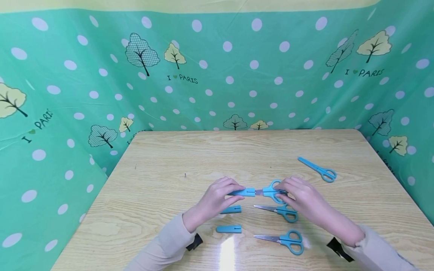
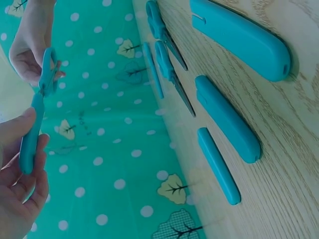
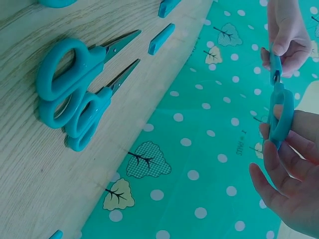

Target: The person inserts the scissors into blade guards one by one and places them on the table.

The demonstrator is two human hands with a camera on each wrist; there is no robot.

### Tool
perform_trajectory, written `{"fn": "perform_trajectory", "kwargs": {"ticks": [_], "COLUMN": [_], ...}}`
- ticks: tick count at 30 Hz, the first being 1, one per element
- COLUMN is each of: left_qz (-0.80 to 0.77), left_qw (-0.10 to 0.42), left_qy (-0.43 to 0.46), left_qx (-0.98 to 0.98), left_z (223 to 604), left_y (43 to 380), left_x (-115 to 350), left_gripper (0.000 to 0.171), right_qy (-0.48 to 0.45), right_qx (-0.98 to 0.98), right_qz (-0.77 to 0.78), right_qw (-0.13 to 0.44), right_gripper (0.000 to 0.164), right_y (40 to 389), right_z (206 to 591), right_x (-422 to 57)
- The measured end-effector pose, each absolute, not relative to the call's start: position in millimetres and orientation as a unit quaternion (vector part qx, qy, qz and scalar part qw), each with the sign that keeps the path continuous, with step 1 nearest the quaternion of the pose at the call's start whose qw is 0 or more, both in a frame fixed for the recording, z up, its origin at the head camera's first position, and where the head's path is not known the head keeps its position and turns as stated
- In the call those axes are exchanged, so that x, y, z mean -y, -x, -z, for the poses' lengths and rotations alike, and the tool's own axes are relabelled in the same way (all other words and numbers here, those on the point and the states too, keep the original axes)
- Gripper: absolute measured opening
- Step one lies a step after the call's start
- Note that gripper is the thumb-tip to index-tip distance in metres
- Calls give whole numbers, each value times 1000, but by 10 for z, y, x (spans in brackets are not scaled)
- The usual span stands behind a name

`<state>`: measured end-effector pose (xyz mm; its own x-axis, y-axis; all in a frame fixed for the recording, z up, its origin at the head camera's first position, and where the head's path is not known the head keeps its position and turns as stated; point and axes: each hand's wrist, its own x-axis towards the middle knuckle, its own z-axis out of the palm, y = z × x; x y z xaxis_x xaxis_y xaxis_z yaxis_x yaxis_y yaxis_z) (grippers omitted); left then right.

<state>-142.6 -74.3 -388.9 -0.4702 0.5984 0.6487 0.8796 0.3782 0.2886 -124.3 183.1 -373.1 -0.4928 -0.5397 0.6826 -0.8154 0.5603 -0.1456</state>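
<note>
Between finger and thumb my left hand pinches a blue blade cover. My right hand holds a pair of blue-handled scissors by the finger loops. The blades point left and sit partly inside the cover, and a short stretch of metal shows at its mouth. Both are raised off the table in the left wrist view, where the cover and the right hand appear. In the right wrist view, fingers of the right hand curl at the scissors' loops.
Two uncovered scissors lie near the right forearm, blades leftward. Blue covers lie opposite them; another cover shows in the left wrist view. Covered scissors rest farther back on the wooden table.
</note>
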Motion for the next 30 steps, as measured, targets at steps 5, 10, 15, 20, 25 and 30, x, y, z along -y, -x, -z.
{"fn": "perform_trajectory", "kwargs": {"ticks": [5,10,15,20,25,30], "left_qz": [308,315,327,325,324,322], "left_qw": [238,234,215,213,206,209], "left_qy": [465,468,475,483,486,493], "left_qx": [796,792,788,784,785,781], "left_z": [3893,3883,3871,3869,3874,3884], "left_y": [1429,1430,1425,1416,1409,1411], "left_x": [728,704,684,669,668,679], "left_gripper": [22,20,18,18,17,17], "right_qy": [-408,-410,-411,-410,-408,-409], "right_qx": [829,824,822,820,821,821], "right_qz": [-236,-249,-259,-263,-260,-262], "right_qw": [302,302,298,299,301,301], "right_gripper": [43,41,40,41,43,42], "right_y": [1244,1251,1254,1251,1244,1247], "right_z": [3734,3742,3759,3765,3769,3777], "right_x": [-1827,-1835,-1848,-1855,-1849,-1844]}}
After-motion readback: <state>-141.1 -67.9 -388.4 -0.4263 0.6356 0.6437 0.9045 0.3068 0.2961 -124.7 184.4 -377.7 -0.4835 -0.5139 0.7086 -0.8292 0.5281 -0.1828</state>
